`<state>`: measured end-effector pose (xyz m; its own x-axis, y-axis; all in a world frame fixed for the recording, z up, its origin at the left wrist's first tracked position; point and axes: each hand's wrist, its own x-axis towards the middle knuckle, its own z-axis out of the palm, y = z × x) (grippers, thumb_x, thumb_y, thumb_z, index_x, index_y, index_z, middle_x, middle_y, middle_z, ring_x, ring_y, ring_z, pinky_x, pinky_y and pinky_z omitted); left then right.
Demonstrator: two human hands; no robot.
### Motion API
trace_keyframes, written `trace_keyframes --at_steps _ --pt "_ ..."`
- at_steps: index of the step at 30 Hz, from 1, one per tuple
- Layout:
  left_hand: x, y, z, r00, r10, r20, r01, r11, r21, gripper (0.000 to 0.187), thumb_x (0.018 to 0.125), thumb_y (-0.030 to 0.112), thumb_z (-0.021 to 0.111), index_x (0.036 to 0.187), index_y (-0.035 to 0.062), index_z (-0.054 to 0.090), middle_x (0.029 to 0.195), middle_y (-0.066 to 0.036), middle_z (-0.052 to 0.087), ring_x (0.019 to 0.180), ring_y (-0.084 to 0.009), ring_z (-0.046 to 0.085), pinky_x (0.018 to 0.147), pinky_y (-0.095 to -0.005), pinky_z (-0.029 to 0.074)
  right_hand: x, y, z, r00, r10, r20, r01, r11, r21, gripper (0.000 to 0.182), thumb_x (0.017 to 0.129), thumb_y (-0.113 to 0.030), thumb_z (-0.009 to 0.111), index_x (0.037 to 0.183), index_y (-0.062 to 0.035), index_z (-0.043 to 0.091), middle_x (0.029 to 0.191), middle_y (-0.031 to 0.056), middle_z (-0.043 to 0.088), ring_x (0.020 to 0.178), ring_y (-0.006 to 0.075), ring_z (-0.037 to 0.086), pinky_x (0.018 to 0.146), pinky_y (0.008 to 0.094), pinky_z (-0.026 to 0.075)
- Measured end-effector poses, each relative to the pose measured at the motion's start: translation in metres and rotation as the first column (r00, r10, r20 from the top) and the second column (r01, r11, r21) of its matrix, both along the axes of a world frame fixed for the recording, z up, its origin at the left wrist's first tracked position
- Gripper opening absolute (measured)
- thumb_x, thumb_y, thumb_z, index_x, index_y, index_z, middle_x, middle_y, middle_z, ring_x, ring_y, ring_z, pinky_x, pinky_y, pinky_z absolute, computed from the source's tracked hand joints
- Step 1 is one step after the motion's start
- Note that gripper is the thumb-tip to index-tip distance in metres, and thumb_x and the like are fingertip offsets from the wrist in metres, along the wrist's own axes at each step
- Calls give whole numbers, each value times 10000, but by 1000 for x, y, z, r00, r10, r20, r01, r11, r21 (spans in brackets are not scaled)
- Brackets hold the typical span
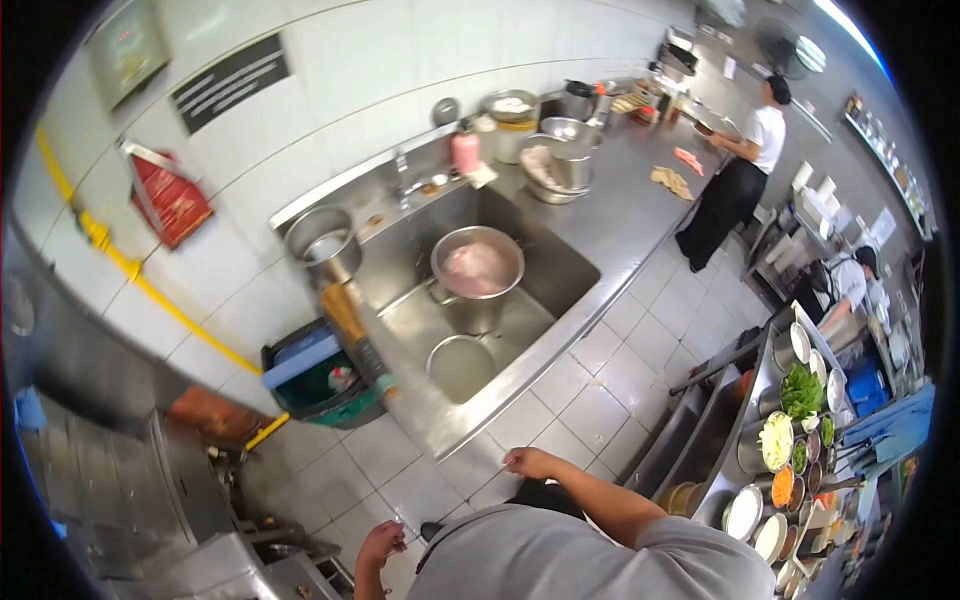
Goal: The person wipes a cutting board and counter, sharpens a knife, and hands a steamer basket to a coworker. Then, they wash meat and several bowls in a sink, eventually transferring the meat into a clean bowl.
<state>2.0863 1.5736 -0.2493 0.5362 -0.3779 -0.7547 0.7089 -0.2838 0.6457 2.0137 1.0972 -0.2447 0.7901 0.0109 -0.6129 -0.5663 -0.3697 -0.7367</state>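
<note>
My left hand (382, 543) hangs low at my side over the tiled floor, its fingers loosely bent and a little apart, with nothing seen in them. In front of my body, my right hand (530, 462) is nearest the sink's front edge, fingers curled in and no object visible. Neither hand touches the sink (545, 345). Inside its basin stands a steel pot (478, 262) with pale pink meat in it. Closer to me in the basin is a round container of cloudy liquid (462, 368).
A large steel pot (322, 245) stands at the sink's left corner, above a green bin (345, 395). Bowls (555, 165) and a pink bottle (465, 150) line the wall. Food containers (780, 440) fill the right counter. Two people (765, 140) work farther off.
</note>
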Motion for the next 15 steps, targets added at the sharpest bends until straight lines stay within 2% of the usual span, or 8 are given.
trace_keyframes --at_steps 2,3,4,6,8,11,14,15 --pt "15 -111 59 991 -125 -42 120 985 -123 235 976 250 637 862 46 608 730 -68 600 604 -183 615 579 -314 502 -51 -98 -46 986 -169 -17 168 986 -11 315 961 -343 700 1166 -104 689 923 53 716 734 126 662 641 294 536" --pt "20 -161 78 981 -195 -17 187 958 -216 237 988 241 624 850 50 602 721 -57 587 621 -173 599 600 -311 492 -75 -140 -27 927 -335 -166 337 941 -15 309 951 -338 706 1153 -105 694 909 43 720 740 134 673 618 301 546" --pt "28 -210 92 964 -267 15 259 919 -298 241 999 232 612 837 54 595 711 -46 575 639 -162 584 620 -308 483 -111 -191 -50 894 -422 -150 427 904 4 290 948 -330 700 1138 -111 699 915 38 721 727 145 672 596 311 549" --pt "43 -309 103 904 -387 179 425 854 -299 256 1012 241 600 839 54 582 724 -27 576 648 -146 572 627 -296 479 -178 -279 -73 747 -631 -209 649 760 24 230 962 -274 667 1125 -112 670 884 49 708 683 150 657 570 327 545" --pt "53 -400 124 820 -506 266 555 816 -159 246 1017 252 602 858 65 583 743 -5 579 675 -122 572 655 -281 482 -233 -342 -73 522 -823 -223 845 535 2 199 963 -237 667 1108 -102 641 846 43 688 647 148 643 554 323 533" --pt "52 -499 161 822 -476 314 537 831 -146 199 1017 244 607 897 85 599 765 14 582 702 -101 572 676 -266 483 -258 -385 -18 413 -896 -164 903 426 -53 179 971 -217 668 1091 -93 618 837 40 676 628 152 639 537 324 520" --pt "51 -565 151 768 -557 316 633 735 -244 132 1008 234 619 966 109 613 810 22 585 719 -90 571 684 -257 485 -257 -413 -30 348 -930 -121 935 335 112 169 981 -221 665 1067 -88 608 839 39 677 618 155 640 525 319 513" --pt "51 -584 146 741 -605 291 667 709 -228 146 1004 238 619 1081 114 612 889 25 597 754 -88 581 687 -252 487 -252 -418 -41 352 -929 -115 931 335 142 154 1004 -203 635 1099 -84 618 879 38 690 637 156 646 550 309 521"
